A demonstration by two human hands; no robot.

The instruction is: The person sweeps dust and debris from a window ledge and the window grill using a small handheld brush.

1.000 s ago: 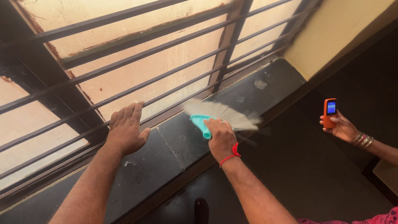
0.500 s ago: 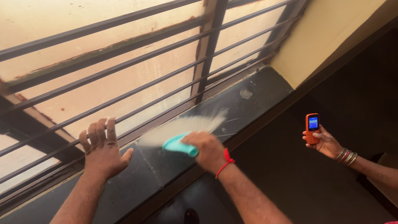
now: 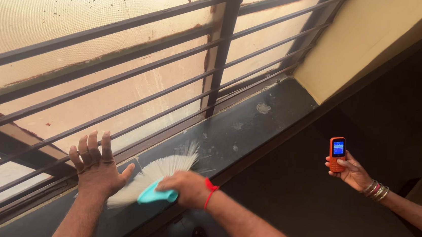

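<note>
Head view, looking down: nearest is the person's right hand (image 3: 184, 186), its grip closed around the teal handle of a small hand broom (image 3: 157, 177) — a red thread is tied at that wrist. The broom's pale bristles fan out flat on the dark stone window sill (image 3: 250, 132), spreading up and to the left of the handle. Just beside the bristles, the left hand (image 3: 96, 167) rests palm-down on the sill with its fingers spread wide, holding nothing (the fingertips reach up to the lowest bars).

Further along the sill lie a few pale smudges and one dusty round mark near its far end. Behind the sill run the dark horizontal window bars (image 3: 123, 70), with a thicker upright post, and behind them frosted, speckled panes.

Off to the right, well apart from the sill, another person's hand (image 3: 351, 171) — bangles at the wrist — holds up an orange phone (image 3: 337, 154) with its small screen lit, above a dark floor. A yellow wall (image 3: 370, 41) meets the sill's far end.
</note>
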